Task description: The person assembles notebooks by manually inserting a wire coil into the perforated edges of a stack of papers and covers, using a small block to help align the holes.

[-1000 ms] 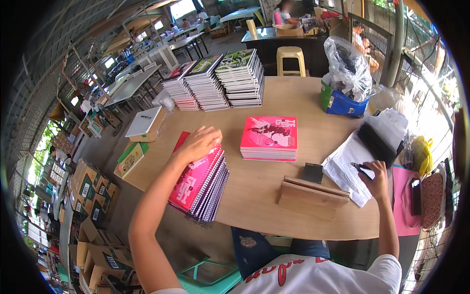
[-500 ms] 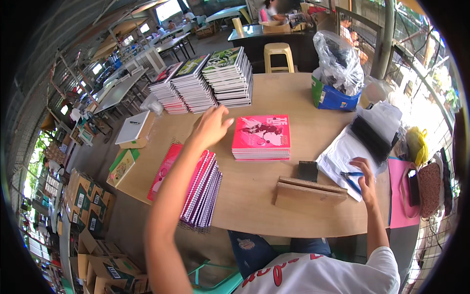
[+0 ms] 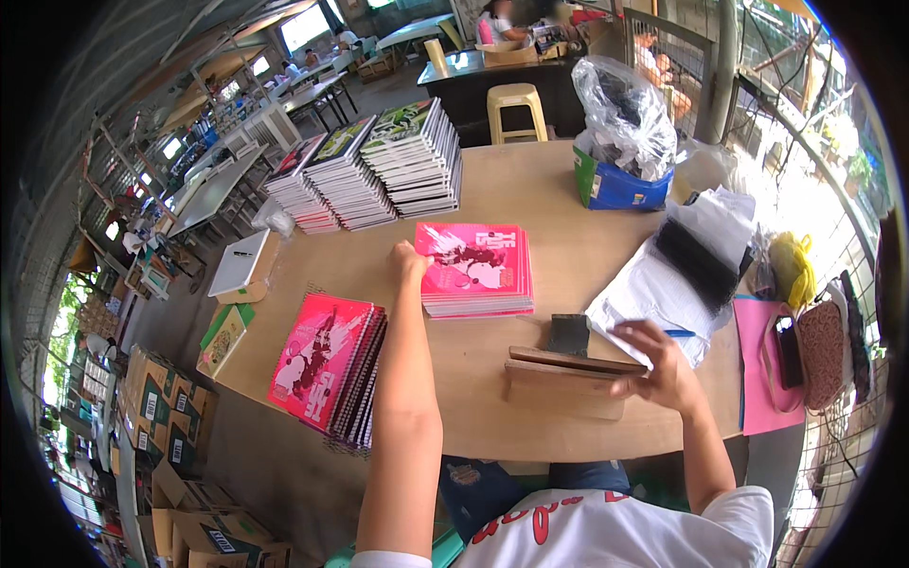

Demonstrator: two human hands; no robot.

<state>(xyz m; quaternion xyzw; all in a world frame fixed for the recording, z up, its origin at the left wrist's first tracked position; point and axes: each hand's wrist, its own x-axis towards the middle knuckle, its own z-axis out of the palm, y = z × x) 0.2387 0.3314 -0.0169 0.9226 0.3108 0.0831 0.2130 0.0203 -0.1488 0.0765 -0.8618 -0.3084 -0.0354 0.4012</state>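
My left hand (image 3: 409,262) pinches the left edge of the top pink notebook (image 3: 473,257), which sits slightly left of the pile beneath it. Its fingertips are partly hidden. By the right end of a brown wooden block (image 3: 563,383) with a groove along its top, my right hand (image 3: 663,371) is open, fingers apart and curved, thumb at the block. A small dark block (image 3: 569,334) lies just behind. Left of my left forearm is a fanned pile of spiral-bound pink notebooks (image 3: 322,355), partly covered by that arm.
Three tall notebook stacks (image 3: 407,156) stand at the far left. A blue and green box (image 3: 625,189) with plastic bags is at the far right. White paper (image 3: 630,289), a blue pen (image 3: 679,333) and a pink folder (image 3: 757,360) lie to the right. Cartons (image 3: 170,407) stand on the floor.
My left hand has moved onto the pink pile, and its top notebook has shifted slightly left. My right hand has moved left, from beside the blue tool to the wooden block.
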